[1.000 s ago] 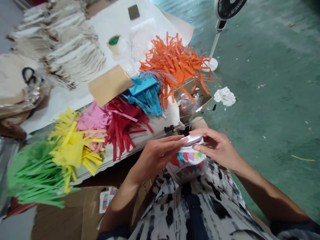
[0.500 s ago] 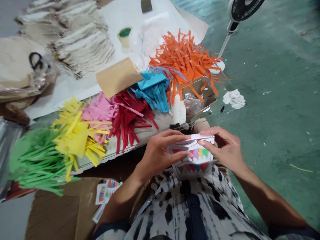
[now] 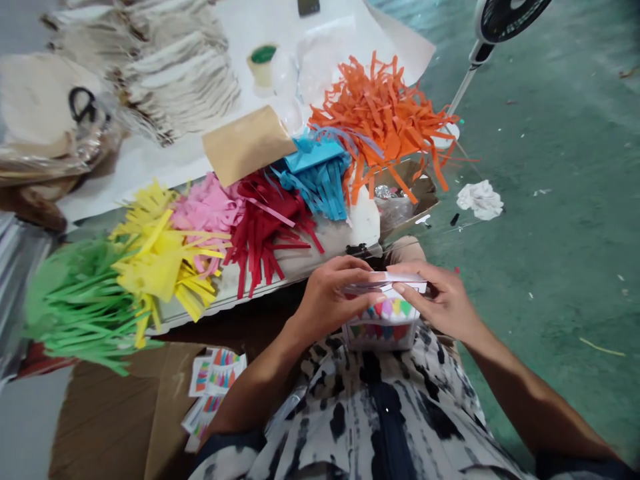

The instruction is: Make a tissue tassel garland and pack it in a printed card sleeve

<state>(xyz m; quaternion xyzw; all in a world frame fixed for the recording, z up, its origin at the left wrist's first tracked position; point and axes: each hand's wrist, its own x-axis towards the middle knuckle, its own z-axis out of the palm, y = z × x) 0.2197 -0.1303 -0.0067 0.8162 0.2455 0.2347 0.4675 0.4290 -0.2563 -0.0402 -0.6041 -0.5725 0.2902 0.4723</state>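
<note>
- Both hands are working low over the lap — the left hand (image 3: 325, 297) and the right hand (image 3: 443, 300) are pinching a small printed paper box (image 3: 383, 320) from either side, so it is sitting between them just above the black-and-white patterned clothing (image 3: 380, 413).
- Each grip is closed on the box: left thumb and fingers are curling over its near edge, right fingers are pressing the white top flap (image 3: 400, 279) down flat. Held from both sides like that, it looks as if the flap is being kept from springing up.
- The box is showing a row of coloured triangles on its front; what is printed on its far sides is hidden by the palms.
- Beyond the hands, the surface (image 3: 310, 257) is carrying heaps of cut paper strips sorted by colour — green strips (image 3: 80, 313), yellow strips (image 3: 160, 267), pink strips (image 3: 203, 210), red strips (image 3: 265, 227), blue strips (image 3: 315, 177), orange strips (image 3: 385, 117) — presumably kept apart for easy picking.
- Flat printed sheets (image 3: 215, 377) with the same triangle pattern are lying on brown cardboard (image 3: 115, 413) near the left forearm.
- Hard to read: the fan (image 3: 505, 17) on the green floor (image 3: 550, 200) is cut off at the top edge, and the left side of the view is blurred.
</note>
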